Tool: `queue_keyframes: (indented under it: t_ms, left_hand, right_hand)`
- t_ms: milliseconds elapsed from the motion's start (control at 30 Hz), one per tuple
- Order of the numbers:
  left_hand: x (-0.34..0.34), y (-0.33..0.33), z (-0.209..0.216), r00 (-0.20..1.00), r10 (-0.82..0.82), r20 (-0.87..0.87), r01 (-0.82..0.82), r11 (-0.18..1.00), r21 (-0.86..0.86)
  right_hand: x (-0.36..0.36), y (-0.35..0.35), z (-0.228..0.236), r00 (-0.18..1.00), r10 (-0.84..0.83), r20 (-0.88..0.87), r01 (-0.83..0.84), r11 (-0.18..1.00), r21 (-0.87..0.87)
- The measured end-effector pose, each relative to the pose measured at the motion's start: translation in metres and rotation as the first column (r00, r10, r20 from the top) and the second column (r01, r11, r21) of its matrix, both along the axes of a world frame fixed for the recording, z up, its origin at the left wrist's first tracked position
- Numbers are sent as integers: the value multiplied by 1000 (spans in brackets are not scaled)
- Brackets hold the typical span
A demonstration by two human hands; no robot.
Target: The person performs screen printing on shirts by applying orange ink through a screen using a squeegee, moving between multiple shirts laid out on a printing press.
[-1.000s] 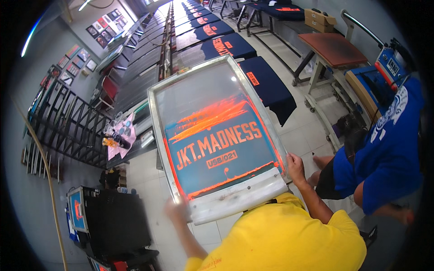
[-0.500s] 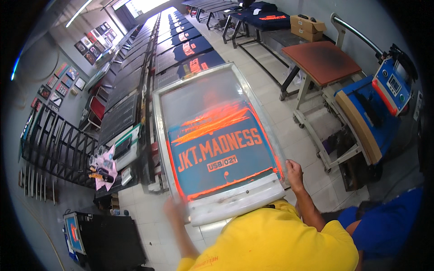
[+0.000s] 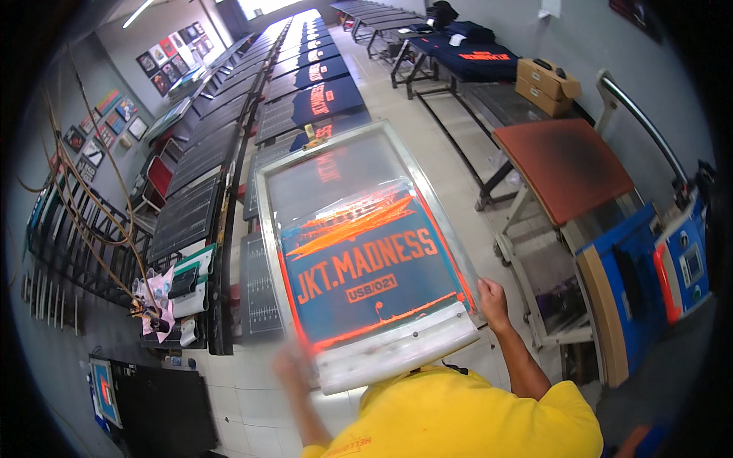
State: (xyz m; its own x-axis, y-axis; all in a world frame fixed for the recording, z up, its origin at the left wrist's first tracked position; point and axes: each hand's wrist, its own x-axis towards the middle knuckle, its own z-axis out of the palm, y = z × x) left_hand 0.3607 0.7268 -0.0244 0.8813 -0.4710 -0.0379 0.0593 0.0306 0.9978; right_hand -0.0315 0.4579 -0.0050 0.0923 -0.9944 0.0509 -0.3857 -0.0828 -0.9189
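Observation:
A screen-printing frame (image 3: pixel 425 194) with a metal rim is tilted in front of my body. Its teal mesh (image 3: pixel 343 263) carries lettering and wet orange ink (image 3: pixel 355 221), smeared thickest across the middle. Along the near end runs a broad whitish bar (image 3: pixel 401 347). My right hand (image 3: pixel 492 303) is closed around the frame's near right corner. At the near left corner is my left hand (image 3: pixel 295 372), smeared by motion, so its fingers cannot be made out. Dark printed shirts (image 3: pixel 324 99) lie on the long row of boards beyond the frame.
A heat press with a brown pad (image 3: pixel 563 168) and blue parts (image 3: pixel 626 252) stands at right. Cartons (image 3: pixel 546 85) and folded dark shirts (image 3: pixel 473 55) sit on tables behind it. Cables (image 3: pixel 95 206) hang at left above a black rack (image 3: pixel 72 248). A black cabinet (image 3: pixel 164 408) stands lower left.
The view has shifted, and the frame has moved slightly relative to the boards, with more of a near board showing at left. Cables have come into view. My right hand still grips the frame.

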Motion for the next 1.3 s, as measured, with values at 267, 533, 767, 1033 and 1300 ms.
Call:
queue_keyframes:
  t_ms: [267,533,767,1033,1300]
  left_hand:
    - [-29,10,-20,977,79,-199,-97,992,-84]
    - [-91,52,-37,949,289,-129,-296,955,-37]
    - [-169,101,6,885,455,101,-463,882,88]
    - [-315,197,99,733,680,-13,-669,724,167]
    - [-328,99,72,646,762,39,-747,622,233]
  right_hand:
    - [-10,-22,-14,1000,18,-13,-20,995,-101]
    - [2,-45,0,978,199,-60,-205,971,-126]
    - [13,-101,-8,887,462,18,-462,887,10]
    - [18,-37,47,764,645,-20,-639,761,111]
    - [59,-160,23,685,723,-90,-711,691,132]
